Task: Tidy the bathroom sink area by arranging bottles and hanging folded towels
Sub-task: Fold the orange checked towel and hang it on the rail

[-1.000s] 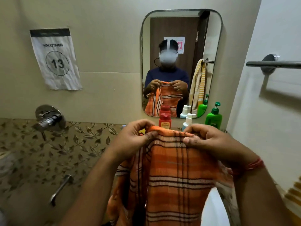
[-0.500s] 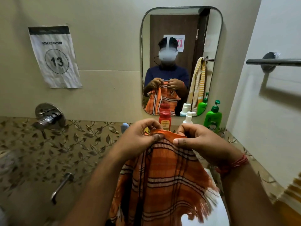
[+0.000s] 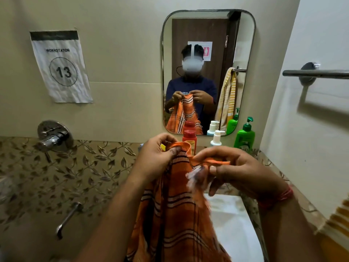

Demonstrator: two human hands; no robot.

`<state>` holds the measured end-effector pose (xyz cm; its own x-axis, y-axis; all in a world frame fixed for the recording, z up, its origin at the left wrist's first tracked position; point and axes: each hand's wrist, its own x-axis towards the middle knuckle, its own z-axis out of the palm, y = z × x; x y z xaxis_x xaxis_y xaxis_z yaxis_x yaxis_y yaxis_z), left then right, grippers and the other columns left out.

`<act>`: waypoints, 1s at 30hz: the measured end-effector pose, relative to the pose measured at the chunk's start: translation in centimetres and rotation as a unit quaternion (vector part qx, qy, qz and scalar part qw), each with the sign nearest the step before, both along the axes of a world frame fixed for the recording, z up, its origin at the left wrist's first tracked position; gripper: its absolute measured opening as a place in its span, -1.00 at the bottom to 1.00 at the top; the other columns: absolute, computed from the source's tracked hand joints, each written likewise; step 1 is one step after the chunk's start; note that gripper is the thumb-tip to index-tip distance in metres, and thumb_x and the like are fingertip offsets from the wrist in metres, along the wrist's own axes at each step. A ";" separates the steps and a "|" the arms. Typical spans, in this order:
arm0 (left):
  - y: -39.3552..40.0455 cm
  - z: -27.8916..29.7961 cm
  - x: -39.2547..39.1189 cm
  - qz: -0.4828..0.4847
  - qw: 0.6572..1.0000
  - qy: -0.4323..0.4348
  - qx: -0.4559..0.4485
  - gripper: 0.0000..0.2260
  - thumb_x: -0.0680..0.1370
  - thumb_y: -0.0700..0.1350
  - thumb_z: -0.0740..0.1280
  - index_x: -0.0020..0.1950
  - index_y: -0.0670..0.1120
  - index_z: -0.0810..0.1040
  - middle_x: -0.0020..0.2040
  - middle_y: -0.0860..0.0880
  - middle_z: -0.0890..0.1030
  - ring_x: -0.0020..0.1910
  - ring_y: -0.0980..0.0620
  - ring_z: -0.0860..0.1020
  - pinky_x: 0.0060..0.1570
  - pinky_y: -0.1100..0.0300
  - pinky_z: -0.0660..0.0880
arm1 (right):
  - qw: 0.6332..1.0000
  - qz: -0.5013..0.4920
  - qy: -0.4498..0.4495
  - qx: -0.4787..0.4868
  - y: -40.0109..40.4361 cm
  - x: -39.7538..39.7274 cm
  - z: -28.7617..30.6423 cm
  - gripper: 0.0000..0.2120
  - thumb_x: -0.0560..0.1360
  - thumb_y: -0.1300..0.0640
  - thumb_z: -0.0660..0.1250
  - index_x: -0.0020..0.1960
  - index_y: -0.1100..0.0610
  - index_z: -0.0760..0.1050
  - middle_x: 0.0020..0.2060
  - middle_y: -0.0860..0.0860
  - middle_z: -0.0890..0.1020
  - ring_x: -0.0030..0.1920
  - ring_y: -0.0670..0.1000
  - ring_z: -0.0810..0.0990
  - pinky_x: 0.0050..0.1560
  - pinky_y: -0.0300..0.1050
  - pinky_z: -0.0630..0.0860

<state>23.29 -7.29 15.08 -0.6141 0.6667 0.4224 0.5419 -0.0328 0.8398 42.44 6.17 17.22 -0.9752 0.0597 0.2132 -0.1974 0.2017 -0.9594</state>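
An orange striped towel (image 3: 177, 214) hangs in front of me over the sink. My left hand (image 3: 156, 159) pinches its top edge near the upper corner. My right hand (image 3: 236, 171) pinches the top edge further right, with a fringed corner bunched under its fingers. Behind my hands stand a red bottle (image 3: 189, 138), a white pump bottle (image 3: 216, 138) and a green pump bottle (image 3: 244, 135) against the wall. A metal towel bar (image 3: 317, 73) is fixed on the right wall. A yellow striped towel (image 3: 338, 220) shows at the right edge.
A mirror (image 3: 243, 53) hangs above the bottles. The white sink (image 3: 232, 224) lies below the towel. A wall tap (image 3: 53, 138) and a spout (image 3: 66, 220) sit to the left on leaf-patterned tiles. A paper sign (image 3: 60, 67) reads workstation 13.
My hands have brought the towel's top edge together and lower, so the cloth now hangs narrower and bunched. A fringed corner has come up under my right hand.
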 end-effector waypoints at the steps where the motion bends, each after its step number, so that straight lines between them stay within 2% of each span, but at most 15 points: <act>1: 0.1 0.0 0.1 -0.007 1.000 -0.002 -0.001 -0.92 0.54 -0.12 0.46 -0.09 0.04 0.61 -0.12 0.07 0.65 -0.18 0.10 0.65 -0.27 0.28 0.55 | 1.000 0.020 -0.013 0.012 -0.3 0.0 0.1 -0.67 0.56 0.38 0.23 0.32 0.26 0.43 0.12 0.19 0.65 0.10 0.20 0.65 -0.04 0.10 0.65; 3: 0.3 0.0 0.2 -0.031 0.999 -0.010 -0.002 -0.88 0.53 -0.14 0.46 -0.10 0.07 0.60 -0.14 0.09 0.64 -0.18 0.06 0.66 -0.25 0.22 0.56 | 0.997 0.014 -0.029 0.068 -0.8 -0.2 0.3 -0.67 0.57 0.44 0.19 0.31 0.29 0.43 0.13 0.21 0.65 0.16 0.19 0.64 0.06 0.11 0.63; 6: 0.2 0.1 0.6 -0.069 0.997 -0.013 -0.007 -0.86 0.54 -0.15 0.45 -0.10 0.10 0.60 -0.08 0.02 0.64 -0.19 0.02 0.67 -0.29 0.19 0.58 | 0.970 -0.068 -0.017 0.234 -1.4 -0.9 0.8 -0.69 0.57 0.39 0.24 0.22 0.13 0.55 0.04 0.09 0.69 0.09 0.03 0.68 0.11 0.07 0.62; 9: -0.2 0.2 0.9 -0.117 0.993 -0.004 -0.006 -0.89 0.55 -0.17 0.43 -0.05 0.05 0.60 -0.04 -0.09 0.62 -0.22 0.04 0.65 -0.25 0.15 0.60 | 0.930 -0.135 0.000 0.342 -2.3 -1.3 1.2 -0.66 0.56 0.32 0.27 0.16 -0.05 0.59 -0.03 -0.12 0.67 0.01 -0.15 0.66 0.01 -0.08 0.66; 13: -0.5 0.3 0.9 -0.135 0.991 0.023 -0.004 -0.89 0.54 -0.13 0.43 -0.06 0.09 0.61 -0.02 -0.08 0.62 -0.11 -0.05 0.65 -0.09 -0.01 0.65 | 0.905 -0.153 -0.006 0.397 -3.3 -1.4 1.4 -0.76 0.56 0.17 0.32 0.10 -0.15 0.59 -0.12 -0.21 0.62 -0.20 -0.25 0.65 -0.22 -0.27 0.64; 15: -0.5 0.2 0.9 -0.139 0.990 0.019 -0.003 -0.90 0.55 -0.15 0.43 -0.05 0.07 0.61 -0.02 -0.09 0.62 -0.12 -0.09 0.65 -0.11 -0.02 0.66 | 0.861 -0.177 0.027 0.477 -3.6 -1.5 1.5 -0.82 0.54 0.06 0.33 0.06 -0.20 0.58 -0.22 -0.29 0.55 -0.28 -0.29 0.59 -0.30 -0.32 0.55; 17: -0.5 0.0 0.9 -0.142 0.990 0.019 0.002 -0.91 0.55 -0.17 0.43 -0.03 0.02 0.61 -0.02 -0.10 0.62 -0.16 -0.16 0.64 -0.13 -0.07 0.65 | 0.811 -0.195 0.098 0.543 -3.6 -1.7 1.6 -0.85 0.49 -0.08 0.30 0.03 -0.20 0.58 -0.18 -0.28 0.53 -0.22 -0.25 0.53 -0.26 -0.29 0.50; 18: -0.5 0.0 1.0 -0.147 0.989 0.016 0.005 -0.91 0.54 -0.18 0.44 -0.02 0.00 0.61 -0.03 -0.11 0.62 -0.17 -0.18 0.64 -0.12 -0.10 0.63 | 0.806 -0.194 0.129 0.545 -3.5 -1.8 1.5 -0.85 0.46 -0.11 0.28 0.00 -0.18 0.58 -0.12 -0.23 0.53 -0.15 -0.20 0.53 -0.23 -0.23 0.53; 19: -0.5 0.0 1.1 -0.154 0.988 0.012 0.009 -0.92 0.54 -0.19 0.44 -0.01 -0.03 0.61 -0.03 -0.12 0.62 -0.18 -0.18 0.63 -0.11 -0.12 0.62 | 0.818 -0.187 0.152 0.523 -3.3 -2.0 1.4 -0.87 0.45 -0.10 0.28 -0.04 -0.16 0.56 -0.07 -0.18 0.52 -0.09 -0.14 0.53 -0.19 -0.17 0.56; 21: -0.5 0.0 1.2 -0.167 0.986 0.006 0.013 -0.91 0.53 -0.21 0.45 0.00 -0.07 0.62 -0.04 -0.14 0.63 -0.15 -0.20 0.61 -0.07 -0.13 0.60 | 0.891 -0.141 0.181 0.391 -3.1 -2.2 1.1 -0.95 0.45 -0.01 0.34 -0.10 -0.07 0.52 -0.07 -0.13 0.55 -0.05 -0.05 0.57 -0.12 -0.08 0.59; 23: -0.6 0.1 1.2 -0.177 0.984 -0.006 0.013 -0.89 0.53 -0.24 0.46 0.00 -0.07 0.61 -0.05 -0.10 0.61 -0.20 -0.10 0.59 -0.12 -0.04 0.58 | 0.953 -0.104 0.200 0.203 -2.9 -2.4 0.6 -0.94 0.44 0.09 0.39 -0.13 0.03 0.51 -0.18 -0.07 0.59 -0.16 -0.04 0.59 -0.18 -0.12 0.58; 24: -0.8 0.2 1.3 -0.185 0.983 -0.013 0.011 -0.87 0.53 -0.25 0.45 0.01 -0.06 0.61 -0.04 -0.08 0.60 -0.22 -0.02 0.58 -0.17 0.06 0.57 | 0.964 -0.104 0.200 0.139 -2.7 -2.4 0.3 -0.93 0.44 0.12 0.40 -0.14 0.06 0.51 -0.23 -0.05 0.59 -0.21 -0.05 0.58 -0.22 -0.15 0.55; 26: -1.0 0.3 1.4 -0.202 0.979 -0.023 0.005 -0.82 0.55 -0.27 0.43 0.09 -0.04 0.58 0.03 -0.11 0.58 -0.19 0.02 0.59 -0.17 0.08 0.58 | 0.968 -0.132 0.181 0.109 -2.4 -2.3 -0.1 -0.91 0.42 0.06 0.41 -0.15 0.05 0.52 -0.26 -0.03 0.58 -0.24 -0.02 0.57 -0.26 -0.13 0.56; 28: -1.3 0.3 1.3 -0.222 0.975 -0.027 -0.001 -0.73 0.54 -0.26 0.44 0.17 -0.01 0.55 0.11 -0.19 0.55 -0.11 -0.11 0.58 -0.06 -0.14 0.58 | 0.967 -0.149 0.174 0.116 -2.4 -2.1 -0.1 -0.89 0.41 0.02 0.41 -0.15 0.03 0.54 -0.26 0.00 0.60 -0.23 0.01 0.59 -0.25 -0.09 0.58; 30: -1.8 0.4 1.3 -0.250 0.968 -0.026 -0.011 -0.67 0.54 -0.26 0.43 0.24 0.01 0.51 0.15 -0.25 0.51 -0.06 -0.23 0.56 0.00 -0.25 0.56 | 0.963 -0.154 0.194 0.103 -2.7 -1.7 0.3 -0.93 0.43 0.09 0.43 -0.15 0.06 0.56 -0.25 0.01 0.62 -0.21 -0.01 0.62 -0.22 -0.14 0.60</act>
<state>24.57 -9.09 15.47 -0.2319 0.8946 0.3820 0.4187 -0.2627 0.8693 40.69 3.43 17.47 -0.7619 0.2516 0.5968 -0.4337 0.4862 -0.7587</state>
